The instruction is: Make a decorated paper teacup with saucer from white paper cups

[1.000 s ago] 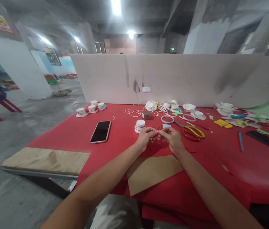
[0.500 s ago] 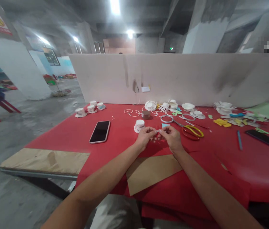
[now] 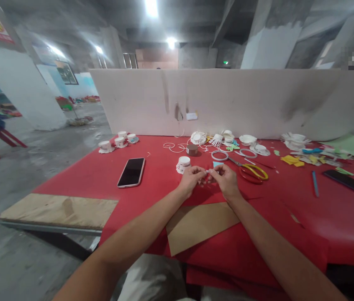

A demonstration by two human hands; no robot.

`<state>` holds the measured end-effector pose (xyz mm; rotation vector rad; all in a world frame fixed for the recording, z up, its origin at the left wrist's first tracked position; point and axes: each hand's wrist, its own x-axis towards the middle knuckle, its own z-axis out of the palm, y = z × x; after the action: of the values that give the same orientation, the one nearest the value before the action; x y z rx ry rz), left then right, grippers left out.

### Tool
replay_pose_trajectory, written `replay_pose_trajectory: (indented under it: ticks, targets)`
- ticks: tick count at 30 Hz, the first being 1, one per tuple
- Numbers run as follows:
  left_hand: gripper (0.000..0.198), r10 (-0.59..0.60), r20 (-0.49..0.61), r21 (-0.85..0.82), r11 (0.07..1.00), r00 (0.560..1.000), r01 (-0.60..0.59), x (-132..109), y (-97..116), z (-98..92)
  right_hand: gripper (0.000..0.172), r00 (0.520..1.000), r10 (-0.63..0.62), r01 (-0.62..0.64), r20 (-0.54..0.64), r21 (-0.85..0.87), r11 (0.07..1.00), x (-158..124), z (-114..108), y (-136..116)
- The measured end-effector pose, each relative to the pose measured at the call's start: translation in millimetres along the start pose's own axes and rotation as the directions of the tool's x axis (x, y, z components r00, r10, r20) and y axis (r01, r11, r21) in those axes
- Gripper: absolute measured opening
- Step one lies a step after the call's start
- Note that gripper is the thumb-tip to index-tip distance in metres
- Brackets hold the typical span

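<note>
My left hand point(image 3: 192, 179) and my right hand point(image 3: 225, 179) meet over the red table, fingertips pinched together. Between them is a small whitish piece point(image 3: 208, 171), too small to name, gripped from both sides. Just behind my left hand stands a white paper cup point(image 3: 183, 164) turned upside down, with a frilled lower edge and markings on its side. A light blue piece of paper point(image 3: 218, 164) lies behind my right hand. Scissors point(image 3: 252, 171) with yellow and red handles rest to the right of it. Below my wrists lies a brown sheet point(image 3: 200, 225).
A phone point(image 3: 132, 172) lies left, several frilled cups point(image 3: 105, 146) beyond it. A brown tape roll point(image 3: 191, 150), white cord point(image 3: 172, 146), white rings point(image 3: 219, 155) and cut cups point(image 3: 247, 140) line the back. Rightward are paper scraps point(image 3: 293, 160), a blue pen point(image 3: 315, 184) and a dark device point(image 3: 352, 184).
Almost nothing differs. Both hands keep their pinch in the same place, and the view has shifted very slightly.
</note>
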<state>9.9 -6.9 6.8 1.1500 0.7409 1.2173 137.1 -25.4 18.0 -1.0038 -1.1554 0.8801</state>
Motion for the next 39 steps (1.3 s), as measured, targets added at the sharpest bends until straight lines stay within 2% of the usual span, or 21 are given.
replay_pose_trajectory:
  ticks: [15,26,34,39]
  targets:
    - [0.029,-0.018,0.031,0.045,0.999,0.999,0.016,-2.7,5.8,0.9,0.023,0.993,-0.098,0.091,-0.062,-0.108,0.990,1.5,-2.1,3.1]
    - [0.017,-0.061,-0.003,0.021,0.998,0.998,0.061,0.7,2.3,-1.6,0.020,0.998,-0.057,0.058,0.014,-0.058,0.997,-1.4,-0.8,-0.2]
    - [0.014,-0.085,-0.032,-0.010,0.996,0.996,0.085,2.9,2.8,-3.8,0.027,0.999,-0.013,0.012,0.039,0.007,1.000,-0.9,-0.8,1.0]
    - [0.016,-0.099,-0.019,-0.058,0.994,0.995,0.098,2.6,5.4,-3.9,0.029,0.998,-0.034,0.032,0.056,0.021,0.999,1.4,-1.5,3.6]
